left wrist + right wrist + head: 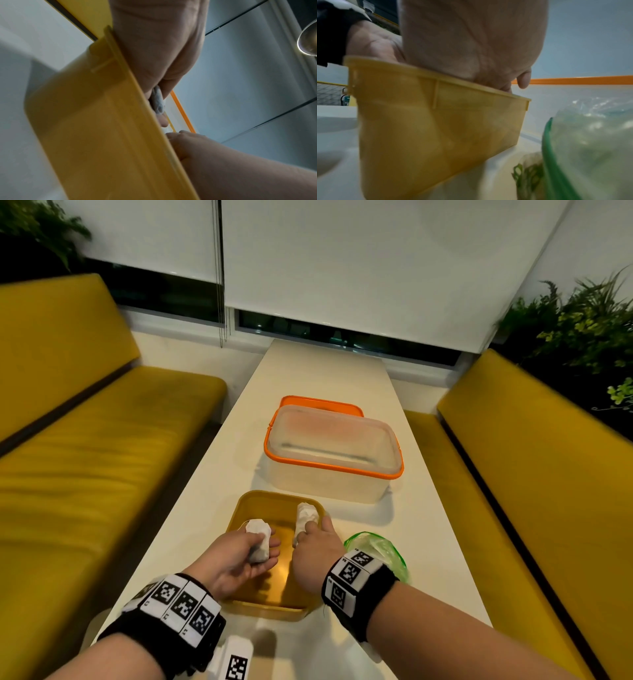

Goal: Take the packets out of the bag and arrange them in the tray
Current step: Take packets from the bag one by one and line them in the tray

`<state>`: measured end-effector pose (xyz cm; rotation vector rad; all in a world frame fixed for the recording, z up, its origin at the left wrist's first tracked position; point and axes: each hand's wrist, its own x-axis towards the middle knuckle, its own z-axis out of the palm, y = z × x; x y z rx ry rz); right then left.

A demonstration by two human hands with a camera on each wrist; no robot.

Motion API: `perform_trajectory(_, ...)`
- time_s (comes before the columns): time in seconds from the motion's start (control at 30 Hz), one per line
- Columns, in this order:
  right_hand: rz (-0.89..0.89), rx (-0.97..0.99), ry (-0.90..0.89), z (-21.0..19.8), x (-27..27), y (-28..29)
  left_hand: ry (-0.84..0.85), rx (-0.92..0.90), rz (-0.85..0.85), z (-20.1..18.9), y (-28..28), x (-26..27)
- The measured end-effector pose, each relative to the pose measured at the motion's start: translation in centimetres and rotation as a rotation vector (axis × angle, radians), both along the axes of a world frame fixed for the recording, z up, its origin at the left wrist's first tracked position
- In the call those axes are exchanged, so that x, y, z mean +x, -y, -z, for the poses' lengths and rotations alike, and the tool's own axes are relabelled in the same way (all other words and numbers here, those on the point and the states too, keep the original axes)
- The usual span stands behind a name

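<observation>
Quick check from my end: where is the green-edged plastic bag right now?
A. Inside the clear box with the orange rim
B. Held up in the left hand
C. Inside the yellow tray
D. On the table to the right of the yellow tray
D: the bag lies on the table just right of the yellow tray, behind the right hand.

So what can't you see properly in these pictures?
- Bag: head view, partly behind the right hand's wristband; contents unclear.
- Tray inside: right wrist view, the wall blocks it.
- Left packet: left wrist view, only a sliver shows in the left hand.
- Everything looks blurry.
</observation>
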<state>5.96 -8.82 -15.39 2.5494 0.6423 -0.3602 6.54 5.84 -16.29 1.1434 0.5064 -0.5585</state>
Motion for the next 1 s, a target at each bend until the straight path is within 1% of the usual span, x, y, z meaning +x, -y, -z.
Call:
perform_trajectory(0.13,0.003,0.106,0.009,-0.4,-0.2,-0.1,0.003,-0.002,-0.003,0.0,-0.2,0.0)
perform_trajectory(0.23,-0.036,0.099,-0.035,-0.6,-0.3,-0.3,0.024,-0.007,-0.016,0.0,-0.5,0.1)
perform_trajectory(0.3,-0.001,0.098,-0.058,-0.5,-0.3,-0.3,0.028,-0.002,-0.003,-0.1,-0.6,0.0)
perform_trajectory(0.43,0.049,0.131,-0.046,0.1,-0.5,-0.3,0.028,0.008,0.032,-0.3,-0.6,-0.3)
perform_trajectory(0.5,0.107,0.148,-0.059,-0.2,-0.4,-0.3,0.035,0.003,0.034,-0.6,-0.4,-0.2)
perform_trajectory(0.53,0.14,0.193,-0.055,-0.5,-0.4,-0.3,0.038,-0.005,0.032,-0.9,-0.3,-0.2)
perform_trajectory(0.6,0.189,0.378,0.017,-1.5,0.1,0.0,0.056,-0.021,0.04,-1.5,0.1,-0.3)
perform_trajectory(0.63,0.215,0.52,0.073,-1.9,0.5,0.2,0.069,-0.027,0.054,-1.8,0.3,-0.3)
perform_trajectory(0.67,0.271,0.709,0.109,-2.3,0.8,0.4,0.083,-0.032,0.069,-2.1,0.6,-0.4)
perform_trajectory(0.73,0.411,1.072,0.069,-2.9,1.3,0.7,0.114,-0.026,0.1,-2.7,1.1,-0.5)
perform_trajectory(0.77,0.45,1.186,0.022,-3.1,1.5,0.6,0.131,-0.012,0.108,-2.9,1.4,-0.6)
perform_trajectory(0.8,0.457,1.246,-0.001,-3.5,1.5,0.5,0.151,0.01,0.115,-3.1,1.7,-0.6)
perform_trajectory(0.87,0.459,1.274,-0.009,-3.8,1.7,0.4,0.187,0.048,0.12,-3.2,1.9,-0.7)
perform_trajectory(1.0,0.412,1.211,0.045,-3.8,2.1,1.0,0.205,0.063,0.133,-3.1,1.4,-0.8)
